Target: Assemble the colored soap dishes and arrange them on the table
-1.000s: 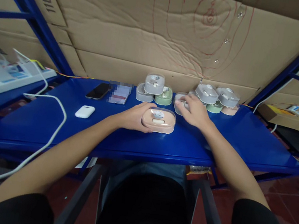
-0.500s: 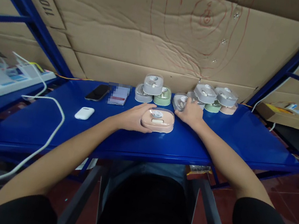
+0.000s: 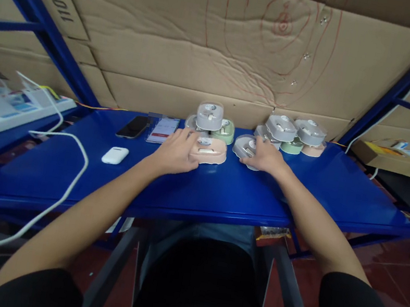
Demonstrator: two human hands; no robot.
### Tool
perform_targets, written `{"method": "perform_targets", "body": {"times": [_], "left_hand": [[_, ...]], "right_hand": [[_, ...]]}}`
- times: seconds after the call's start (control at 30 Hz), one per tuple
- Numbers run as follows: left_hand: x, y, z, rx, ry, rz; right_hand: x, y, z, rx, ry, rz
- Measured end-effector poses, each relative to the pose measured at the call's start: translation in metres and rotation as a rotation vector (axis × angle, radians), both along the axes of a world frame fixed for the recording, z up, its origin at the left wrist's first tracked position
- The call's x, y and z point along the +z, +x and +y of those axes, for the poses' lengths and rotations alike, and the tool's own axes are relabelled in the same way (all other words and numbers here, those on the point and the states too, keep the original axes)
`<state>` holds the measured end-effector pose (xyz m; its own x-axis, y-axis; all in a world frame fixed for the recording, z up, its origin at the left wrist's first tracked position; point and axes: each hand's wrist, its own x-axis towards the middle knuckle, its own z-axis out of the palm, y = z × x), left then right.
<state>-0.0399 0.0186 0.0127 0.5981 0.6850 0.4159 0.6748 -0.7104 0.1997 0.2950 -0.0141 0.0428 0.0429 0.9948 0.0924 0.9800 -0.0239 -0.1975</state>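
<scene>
My left hand (image 3: 176, 151) is closed around the left end of a peach plastic case (image 3: 211, 151) with a clear lid and a round label. That case is in front of a small stack, where a grey case (image 3: 210, 116) rests on top of a green case (image 3: 225, 131) and another grey one, partly hidden. My right hand (image 3: 267, 157) grips the right side of a separate grey case (image 3: 244, 147) with a clear lid. Behind it stands a second group, with grey cases (image 3: 281, 128) above a green case (image 3: 292, 145) and a peach case (image 3: 313, 148).
On the left of the blue table (image 3: 166, 194) lie a white earbud case (image 3: 115, 155), a black phone (image 3: 133, 126) and a phone with a lit screen (image 3: 163, 130). A white cable (image 3: 75, 178) and a power strip (image 3: 17, 112) are further left. Cardboard (image 3: 162, 35) backs the table.
My left hand has moved the peach case back and left, toward the stack. My right hand has brought the grey case slightly nearer, away from the rear group.
</scene>
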Motion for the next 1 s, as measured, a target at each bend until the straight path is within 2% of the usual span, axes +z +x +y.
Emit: {"method": "perform_targets", "body": {"times": [0.1, 0.2, 0.27, 0.4, 0.47, 0.57, 0.7, 0.8, 0.9, 1.0], "left_hand": [[-0.001, 0.001, 0.000, 0.023, 0.030, -0.046], [0.002, 0.007, -0.008, 0.020, 0.072, -0.069], [0.004, 0.012, -0.016, -0.046, 0.094, -0.096], [0.004, 0.022, -0.031, -0.249, -0.090, -0.118], [0.002, 0.025, -0.034, -0.267, -0.177, -0.093], [0.000, 0.026, -0.035, -0.265, -0.217, -0.057], [-0.001, 0.026, -0.033, -0.294, -0.290, -0.061], [-0.002, 0.027, -0.034, -0.290, -0.373, -0.099], [-0.002, 0.027, -0.036, -0.284, -0.411, -0.111], [-0.001, 0.027, -0.037, -0.320, -0.381, -0.088]], "right_hand": [[0.004, 0.011, -0.001, 0.126, -0.079, -0.037], [0.012, 0.025, -0.005, 0.361, -0.147, 0.000], [0.015, 0.027, -0.010, 0.508, -0.162, 0.065], [0.015, 0.011, -0.022, 0.730, -0.149, 0.160], [0.014, 0.000, -0.028, 0.824, -0.137, 0.182], [0.013, -0.013, -0.033, 0.909, -0.106, 0.210], [0.016, -0.014, -0.032, 0.933, -0.074, 0.251], [0.026, -0.001, -0.029, 0.885, -0.046, 0.283], [0.037, 0.020, -0.025, 0.755, -0.072, 0.286], [0.043, 0.040, -0.017, 0.547, -0.074, 0.273]]}}
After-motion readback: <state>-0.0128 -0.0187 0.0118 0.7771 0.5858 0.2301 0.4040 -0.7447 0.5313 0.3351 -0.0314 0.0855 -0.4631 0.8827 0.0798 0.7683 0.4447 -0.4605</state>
